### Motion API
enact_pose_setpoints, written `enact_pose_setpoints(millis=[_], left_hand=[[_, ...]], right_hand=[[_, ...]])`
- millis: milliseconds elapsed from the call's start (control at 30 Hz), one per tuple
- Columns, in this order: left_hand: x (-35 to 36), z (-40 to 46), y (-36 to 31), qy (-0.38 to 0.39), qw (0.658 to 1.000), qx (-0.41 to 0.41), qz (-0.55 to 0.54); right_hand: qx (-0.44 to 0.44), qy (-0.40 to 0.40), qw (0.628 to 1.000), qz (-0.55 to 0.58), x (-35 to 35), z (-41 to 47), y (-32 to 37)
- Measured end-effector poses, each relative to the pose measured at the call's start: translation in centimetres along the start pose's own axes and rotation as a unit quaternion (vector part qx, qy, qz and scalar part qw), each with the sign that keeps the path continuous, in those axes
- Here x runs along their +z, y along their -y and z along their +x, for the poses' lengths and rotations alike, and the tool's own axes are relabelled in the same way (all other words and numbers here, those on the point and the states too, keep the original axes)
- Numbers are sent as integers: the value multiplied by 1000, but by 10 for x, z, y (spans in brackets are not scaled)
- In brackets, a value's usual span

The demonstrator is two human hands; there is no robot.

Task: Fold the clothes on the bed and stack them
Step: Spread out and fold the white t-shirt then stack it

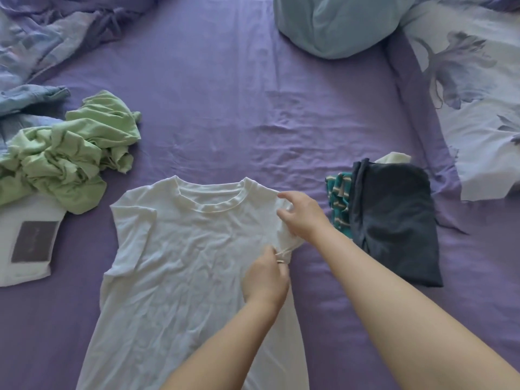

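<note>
White T-shirt (180,249) lies flat on the purple bed (239,108); our right hand (302,213) and left hand (266,277) both pinch its bunched right sleeve, folded stack (394,220) just beside.

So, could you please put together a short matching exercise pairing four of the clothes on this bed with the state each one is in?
Things:
1. white T-shirt
2. green garment
3. dark navy garment
4. teal striped garment

States:
A. crumpled in a heap
B. folded, top of the stack
C. spread flat, sleeve held by both hands
D. folded, peeking out beneath another garment

Pairs: 1-C, 2-A, 3-B, 4-D
</note>
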State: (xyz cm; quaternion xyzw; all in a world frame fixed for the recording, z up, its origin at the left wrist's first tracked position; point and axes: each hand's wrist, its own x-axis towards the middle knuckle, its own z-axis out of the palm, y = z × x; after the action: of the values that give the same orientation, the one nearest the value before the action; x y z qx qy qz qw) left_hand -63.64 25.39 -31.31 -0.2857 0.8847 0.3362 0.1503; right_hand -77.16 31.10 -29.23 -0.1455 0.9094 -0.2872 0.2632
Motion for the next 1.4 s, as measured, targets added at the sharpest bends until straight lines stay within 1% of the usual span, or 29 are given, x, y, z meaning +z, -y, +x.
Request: enact_pose_setpoints(millis=[33, 67, 100, 167, 200, 233, 267, 300, 333, 367, 400, 433, 467, 500, 533, 567, 600, 667, 700, 800, 933, 1100, 1167, 1233, 1300, 1333, 1400], left_hand=[[-5, -3, 4, -2, 998, -56, -17], [-12, -5, 6, 2, 996, -89, -19], [-17, -7, 9, 2, 993, -115, -23], [-25, -8, 13, -20, 988, -152, -31], [-30, -9, 15, -41, 988, -145, -22], [-33, -10, 16, -67, 992, -108, 1], [-37, -12, 18, -95, 994, -32, 35], [-40, -13, 20, -107, 988, 82, 80], [-41, -14, 22, -122, 963, 208, 121], [-40, -13, 24, -121, 921, 331, 166], [-38, -10, 25, -97, 875, 419, 221], [-36, -8, 26, -52, 845, 455, 276], [-35, -6, 25, 6, 834, 447, 323], [-35, -3, 25, 62, 837, 416, 352], [-33, 0, 27, 114, 845, 372, 367], [-32, 3, 31, 144, 850, 334, 381], [-30, 5, 36, 156, 848, 314, 398], [-27, 5, 51, 173, 837, 304, 421], [-26, 5, 58, 182, 835, 302, 423], [-25, 7, 71, 192, 836, 302, 415], [-16, 14, 76, 197, 845, 294, 400], [-17, 16, 75, 186, 850, 297, 393], [-22, 10, 78, 156, 860, 294, 387], [-27, -3, 89, 109, 881, 272, 372], [-34, -24, 104, 41, 900, 240, 363], [-38, -36, 112, 18, 911, 216, 350], [-40, -59, 131, -11, 920, 207, 333]], right_hand=[[15, 9, 997, 79, 3, 1, 7], [25, 20, 991, 134, 6, 1, 13], [26, 30, 987, 157, 10, 0, 18], [9, 34, 988, 152, 16, -3, 20], [-2, 26, 989, 147, 19, -4, 19], [-5, 16, 987, 159, 21, -5, 17], [3, 8, 981, 192, 23, -5, 15], [25, 11, 970, 243, 26, -5, 14], [51, 23, 952, 302, 28, -5, 14], [72, 35, 932, 352, 30, -4, 15], [82, 37, 922, 378, 33, -3, 15], [76, 31, 927, 366, 34, -3, 14], [55, 21, 950, 308, 35, -2, 12], [19, 14, 979, 202, 34, -1, 9], [-23, 23, 997, 68, 34, -1, 5], [-67, 43, 995, -60, 35, -1, 0], [-108, 64, 980, -156, 36, -2, -5], [-166, 90, 944, -271, 45, -6, -16], [-170, 98, 932, -304, 51, -9, -21], [-137, 96, 924, -343, 69, -18, -32], [-127, 70, 926, -348, 80, -18, -39], [-110, 75, 924, -360, 82, -17, -31], [-85, 57, 927, -362, 84, -25, -20], [-73, 24, 934, -348, 91, -43, -7], [-74, 1, 947, -314, 104, -72, 6], [-79, -21, 952, -296, 112, -90, 12], [-83, -52, 954, -282, 134, -128, 17]])
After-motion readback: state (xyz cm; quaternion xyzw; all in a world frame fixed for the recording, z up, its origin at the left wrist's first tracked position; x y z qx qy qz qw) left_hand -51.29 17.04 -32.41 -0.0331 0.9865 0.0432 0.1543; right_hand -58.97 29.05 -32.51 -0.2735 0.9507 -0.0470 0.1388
